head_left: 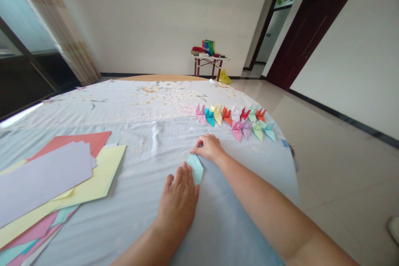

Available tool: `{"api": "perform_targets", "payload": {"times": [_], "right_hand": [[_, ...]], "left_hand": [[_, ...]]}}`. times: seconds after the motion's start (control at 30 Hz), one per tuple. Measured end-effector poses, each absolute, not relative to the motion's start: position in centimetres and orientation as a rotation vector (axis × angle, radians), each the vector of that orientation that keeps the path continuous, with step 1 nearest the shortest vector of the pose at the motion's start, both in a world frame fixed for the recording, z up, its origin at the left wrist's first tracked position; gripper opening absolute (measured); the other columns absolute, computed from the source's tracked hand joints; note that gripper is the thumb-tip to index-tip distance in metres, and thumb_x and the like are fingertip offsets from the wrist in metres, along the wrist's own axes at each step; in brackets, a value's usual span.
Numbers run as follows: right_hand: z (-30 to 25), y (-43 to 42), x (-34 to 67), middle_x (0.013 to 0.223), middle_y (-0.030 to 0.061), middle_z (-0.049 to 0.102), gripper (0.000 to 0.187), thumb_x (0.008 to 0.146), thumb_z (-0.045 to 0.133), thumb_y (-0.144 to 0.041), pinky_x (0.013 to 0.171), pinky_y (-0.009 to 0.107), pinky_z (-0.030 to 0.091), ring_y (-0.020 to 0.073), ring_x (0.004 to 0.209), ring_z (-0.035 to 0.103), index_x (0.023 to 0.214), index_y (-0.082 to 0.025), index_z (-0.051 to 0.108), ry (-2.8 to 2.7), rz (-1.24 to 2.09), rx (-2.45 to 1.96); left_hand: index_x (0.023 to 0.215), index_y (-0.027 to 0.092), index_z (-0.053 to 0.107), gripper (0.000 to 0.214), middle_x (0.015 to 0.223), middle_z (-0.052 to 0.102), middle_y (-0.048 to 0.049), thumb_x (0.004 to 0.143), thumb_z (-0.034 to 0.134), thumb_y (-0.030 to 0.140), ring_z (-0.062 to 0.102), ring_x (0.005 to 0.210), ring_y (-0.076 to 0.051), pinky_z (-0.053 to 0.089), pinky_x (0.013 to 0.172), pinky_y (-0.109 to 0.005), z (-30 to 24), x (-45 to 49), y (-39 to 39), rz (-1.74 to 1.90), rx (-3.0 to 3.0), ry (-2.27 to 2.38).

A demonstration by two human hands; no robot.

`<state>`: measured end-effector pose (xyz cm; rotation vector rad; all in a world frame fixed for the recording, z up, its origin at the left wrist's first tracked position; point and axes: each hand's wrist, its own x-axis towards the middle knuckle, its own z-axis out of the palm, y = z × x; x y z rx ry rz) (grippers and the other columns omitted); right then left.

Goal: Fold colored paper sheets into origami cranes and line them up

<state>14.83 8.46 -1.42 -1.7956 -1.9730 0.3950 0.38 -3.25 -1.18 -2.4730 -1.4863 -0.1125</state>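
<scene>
A small folded piece of light teal paper lies on the white tablecloth in front of me. My left hand lies flat with its fingers stretched out, pressing the near edge of the paper. My right hand rests at the paper's far tip, fingers curled and pinching down on it. Beyond my right hand, several finished paper cranes in pink, blue, yellow, orange, red, green and purple stand in two rows.
A loose stack of coloured paper sheets, lilac, yellow, salmon, pink, lies at the left. The round table's edge drops off at the right onto tiled floor. A small red table with bags stands by the far wall; dark doors are at the right.
</scene>
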Motion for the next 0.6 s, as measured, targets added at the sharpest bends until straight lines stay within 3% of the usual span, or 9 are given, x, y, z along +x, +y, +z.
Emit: {"api": "perform_targets", "payload": {"times": [0.17, 0.3, 0.43, 0.6], "right_hand": [[-1.4, 9.2, 15.2, 0.07, -0.0001, 0.063, 0.025, 0.068, 0.063, -0.046, 0.065, 0.024, 0.033, 0.0145, 0.072, 0.054, 0.067, -0.021, 0.063, -1.922, 0.426, -1.764], [-0.7, 7.8, 16.0, 0.063, -0.0005, 0.061, 0.035, 0.079, 0.048, -0.048, 0.056, 0.021, 0.03, 0.0111, 0.061, 0.053, 0.067, -0.018, 0.061, -1.918, 0.454, -1.686], [0.2, 5.6, 16.3, 0.057, -0.0015, 0.059, 0.037, 0.075, 0.053, -0.05, 0.054, 0.022, 0.028, 0.011, 0.058, 0.052, 0.058, -0.017, 0.06, -2.101, 0.526, -1.687], [0.5, 4.3, 16.0, 0.068, -0.0015, 0.064, 0.025, 0.071, 0.06, -0.044, 0.062, 0.023, 0.029, 0.0122, 0.068, 0.053, 0.064, -0.02, 0.063, -2.167, 0.517, -1.634]], "left_hand": [[0.122, 0.007, 0.049, 0.042, 0.13, 0.046, -0.0195, 0.087, 0.036, 0.026, 0.046, 0.113, -0.029, 0.04, 0.084, -0.044, -0.3, 0.4, -3.2, -0.087, -2.538, -1.537], [0.113, 0.018, 0.055, 0.035, 0.12, 0.056, -0.0113, 0.086, 0.037, 0.033, 0.05, 0.105, -0.027, 0.04, 0.082, -0.043, 1.1, -0.6, -2.1, -0.208, -2.663, -1.596], [0.1, 0.024, 0.06, 0.033, 0.101, 0.06, -0.0057, 0.089, 0.03, 0.032, 0.052, 0.094, -0.021, 0.041, 0.08, -0.037, 1.7, -2.1, -0.1, -0.378, -2.875, -1.643], [0.105, 0.026, 0.059, 0.027, 0.105, 0.055, -0.0053, 0.083, 0.044, 0.032, 0.05, 0.095, -0.021, 0.04, 0.085, -0.037, 0.7, -3.7, 1.6, -0.56, -2.984, -1.573]]}}
